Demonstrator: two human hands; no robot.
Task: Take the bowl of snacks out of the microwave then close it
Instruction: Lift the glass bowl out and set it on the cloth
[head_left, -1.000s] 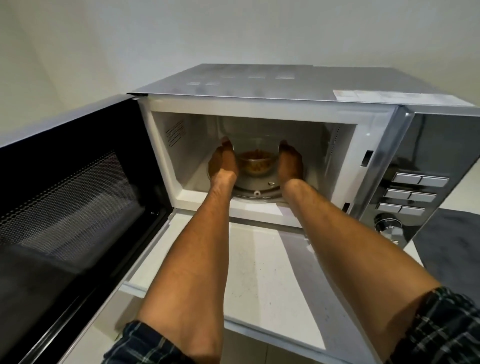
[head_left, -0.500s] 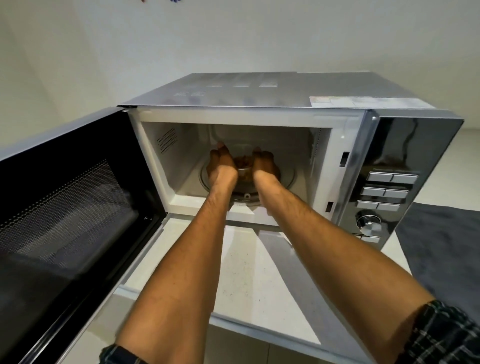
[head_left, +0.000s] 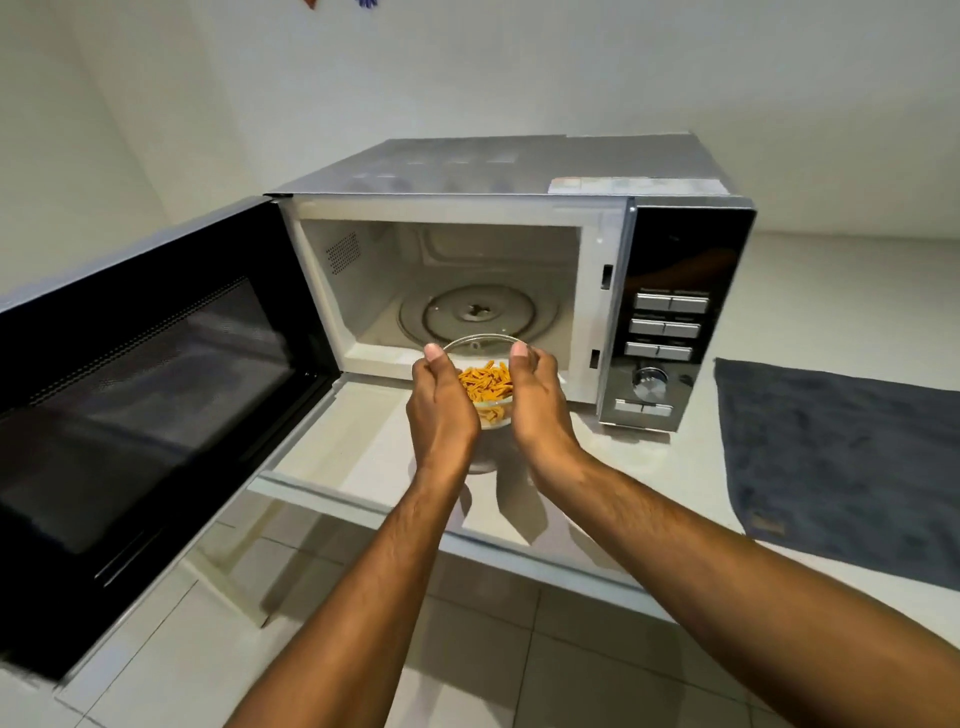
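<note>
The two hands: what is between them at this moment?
The head view shows a clear glass bowl of orange snacks between the left hand and the right hand, outside the open microwave.

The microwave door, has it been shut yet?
No, the microwave door stands swung wide open to the left, while both hands, left hand and right hand, hold the glass bowl of snacks just outside the opening.

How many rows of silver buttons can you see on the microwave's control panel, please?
4. Three rows are stacked above the dial: top, middle, lower. The fourth sits below the dial. None appear hidden.
</note>
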